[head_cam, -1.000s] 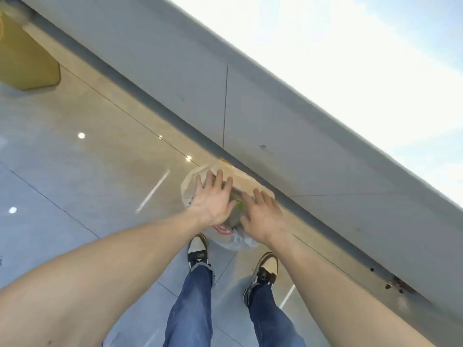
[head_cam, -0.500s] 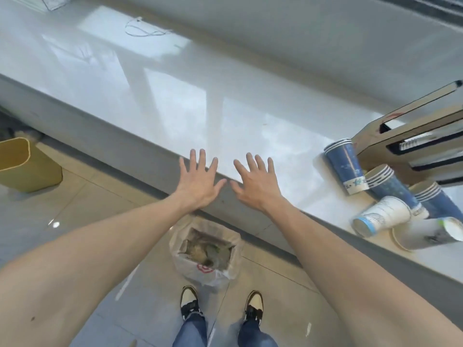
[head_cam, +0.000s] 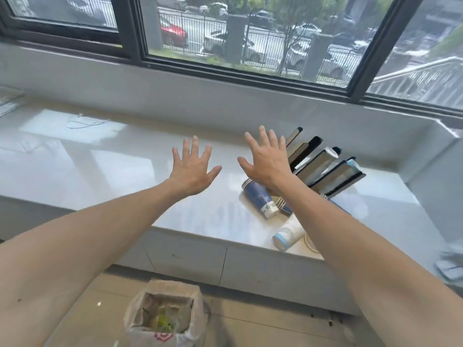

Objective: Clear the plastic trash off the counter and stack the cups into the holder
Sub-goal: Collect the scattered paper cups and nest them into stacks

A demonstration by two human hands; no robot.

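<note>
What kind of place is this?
Probably a break area or office pantry: a glossy white counter under a street-facing window, paper cups beside a cup holder, and a lined trash bin on the floor.

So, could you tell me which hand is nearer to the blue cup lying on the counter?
The right hand hovers open just above the blue cup; the left hand is open too, farther off to its left.

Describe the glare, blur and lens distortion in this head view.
Head view: daylight from the window throws pale glare patches across the glossy counter; wide-angle bending curves the window frame; the right edge is smeared; both hands, left hand and right hand, look sharp.
</note>
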